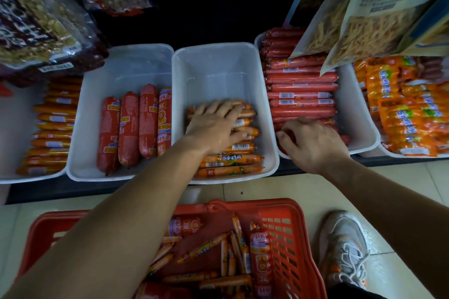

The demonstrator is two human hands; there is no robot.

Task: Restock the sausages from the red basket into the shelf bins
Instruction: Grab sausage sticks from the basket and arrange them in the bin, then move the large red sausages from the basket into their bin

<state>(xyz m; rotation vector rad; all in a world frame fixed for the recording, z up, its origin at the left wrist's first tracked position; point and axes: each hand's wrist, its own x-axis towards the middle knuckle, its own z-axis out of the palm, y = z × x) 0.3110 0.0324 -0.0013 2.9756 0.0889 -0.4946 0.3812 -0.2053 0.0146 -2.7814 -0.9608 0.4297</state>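
Red basket (286, 250) nearest — left hand (213, 126) spread flat on barcoded orange sausages (230, 161); right hand (313, 143) curls over red sausages (301, 111), grip unclear.

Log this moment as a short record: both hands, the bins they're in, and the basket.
left hand: flat, fingers spread, pressing on orange sausages
middle bin: orange sausages fill only its front half
right hand: fingers curled onto thin red sausages; grip unclear
right bin: nearly full
red basket: on the floor, loose sausages inside
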